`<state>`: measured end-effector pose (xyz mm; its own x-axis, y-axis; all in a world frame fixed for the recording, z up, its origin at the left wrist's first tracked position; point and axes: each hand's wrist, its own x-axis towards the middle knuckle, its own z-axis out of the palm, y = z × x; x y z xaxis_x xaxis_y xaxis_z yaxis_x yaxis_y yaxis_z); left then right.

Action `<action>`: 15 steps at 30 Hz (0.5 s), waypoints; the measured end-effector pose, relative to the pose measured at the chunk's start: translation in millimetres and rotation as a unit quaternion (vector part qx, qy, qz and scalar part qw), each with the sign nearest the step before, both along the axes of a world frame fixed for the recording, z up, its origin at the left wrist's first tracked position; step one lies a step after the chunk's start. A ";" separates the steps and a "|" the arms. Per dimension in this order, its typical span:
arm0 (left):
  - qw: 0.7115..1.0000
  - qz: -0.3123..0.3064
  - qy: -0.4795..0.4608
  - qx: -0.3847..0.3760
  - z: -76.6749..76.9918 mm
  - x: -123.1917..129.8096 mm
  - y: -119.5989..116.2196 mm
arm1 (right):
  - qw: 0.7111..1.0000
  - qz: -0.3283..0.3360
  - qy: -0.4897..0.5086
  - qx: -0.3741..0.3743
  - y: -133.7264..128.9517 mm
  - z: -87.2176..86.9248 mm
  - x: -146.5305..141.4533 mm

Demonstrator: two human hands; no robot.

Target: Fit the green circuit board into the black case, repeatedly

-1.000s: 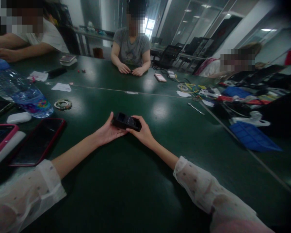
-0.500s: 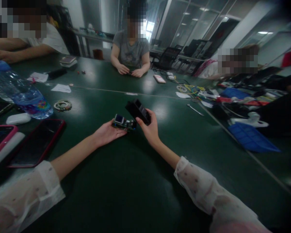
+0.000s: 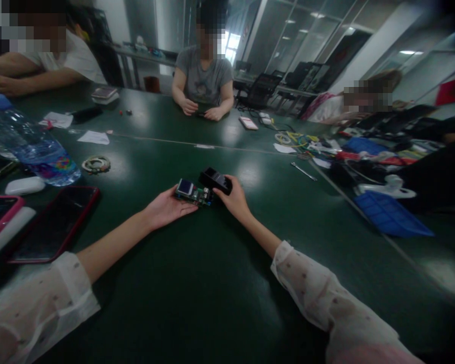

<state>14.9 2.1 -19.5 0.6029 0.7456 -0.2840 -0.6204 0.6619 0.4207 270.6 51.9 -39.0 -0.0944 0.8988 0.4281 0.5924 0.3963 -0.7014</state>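
My left hand holds a small circuit board from its left end and below. A little square screen sits on the board's left part. In my right hand is a black plastic casing, gripped at its right end between thumb and fingers. The casing lies just behind and to the right of the board, its near side close to the board's right end; whether the two touch I cannot tell. Both are held over the dark green table.
At the left are a water bottle, a red-edged phone, a white case and a bracelet. A wrench, a blue tray and tangled cables lie to the right. A person in grey sits opposite.
My right hand has tipped the black casing from a steep slant to a flatter pose, its far end now lower. The left hand keeps the circuit board almost in place.
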 end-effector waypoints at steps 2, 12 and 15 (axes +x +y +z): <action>1.000 0.000 -0.002 0.003 0.0 -0.1 0.0 | 1.000 -0.001 -0.010 -0.002 1.0 -2.1 0.7; 1.000 -0.003 0.001 0.004 1.7 1.1 -1.1 | 1.000 -0.003 -0.022 0.012 1.0 -3.5 0.2; 1.000 -0.005 0.005 0.009 1.8 1.4 -1.1 | 1.000 -0.001 -0.015 0.024 0.4 -2.8 0.0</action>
<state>16.3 1.0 -17.8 0.6079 0.7444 -0.2764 -0.6096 0.6606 0.4382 270.6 52.4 -41.9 -0.1058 0.8778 0.4672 0.6136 0.4274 -0.6640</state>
